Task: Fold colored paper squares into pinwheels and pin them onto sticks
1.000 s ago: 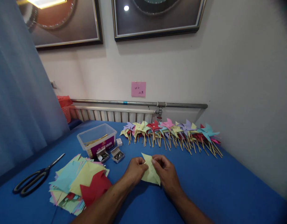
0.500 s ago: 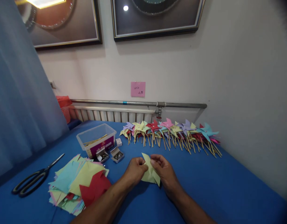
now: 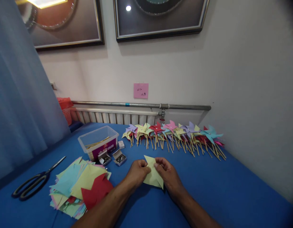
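A pale yellow paper pinwheel sheet [image 3: 153, 176] is held between my two hands, above the blue table. My left hand [image 3: 138, 173] pinches its left side between thumb and curled fingers. On the opposite side, my right hand [image 3: 167, 172] grips the upper right edge, thumb in front and fingers behind. The sheet's upper corner points up, and a lower corner sticks out by my right palm. Two small open boxes of metal pins [image 3: 120, 159] stand to the left beyond my left hand. Close to my left forearm lies a red paper piece [image 3: 96, 191].
Scissors [image 3: 38, 182] lie at the far left beside a stack of coloured cut paper [image 3: 65, 183]. Behind it stands a clear plastic tub [image 3: 99, 134] with wooden sticks. A row of finished pinwheels [image 3: 171, 134] lies along the back. A blue curtain [image 3: 22, 95] hangs at the left.
The yellow sheet lies slightly flatter and more opened toward me, with its fold near my right thumb shifted. Both hands stay in nearly the same place.
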`<action>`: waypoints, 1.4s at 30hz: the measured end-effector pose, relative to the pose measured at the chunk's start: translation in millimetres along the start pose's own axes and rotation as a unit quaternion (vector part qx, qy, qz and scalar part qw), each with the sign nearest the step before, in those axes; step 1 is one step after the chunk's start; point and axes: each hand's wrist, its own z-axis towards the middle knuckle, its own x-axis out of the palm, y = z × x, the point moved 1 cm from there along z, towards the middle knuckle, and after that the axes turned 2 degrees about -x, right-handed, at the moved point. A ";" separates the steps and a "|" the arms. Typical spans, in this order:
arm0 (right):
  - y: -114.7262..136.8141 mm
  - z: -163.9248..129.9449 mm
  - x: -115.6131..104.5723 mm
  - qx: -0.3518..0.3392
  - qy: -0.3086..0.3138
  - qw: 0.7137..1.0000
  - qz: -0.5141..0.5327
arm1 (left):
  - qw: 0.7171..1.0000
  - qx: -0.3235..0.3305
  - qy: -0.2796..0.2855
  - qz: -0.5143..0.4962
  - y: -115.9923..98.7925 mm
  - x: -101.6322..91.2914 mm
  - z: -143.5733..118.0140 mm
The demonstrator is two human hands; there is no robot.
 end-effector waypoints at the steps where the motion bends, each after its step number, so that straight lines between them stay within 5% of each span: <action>1: 1.6 -0.5 0.5 0.000 -0.005 1.000 0.006 | 1.000 0.001 -0.003 0.007 0.1 0.0 0.2; 42: 1.5 -0.2 -0.5 -0.046 -0.010 0.992 -0.114 | 0.999 -0.014 0.000 -0.030 -5.1 -0.3 -2.5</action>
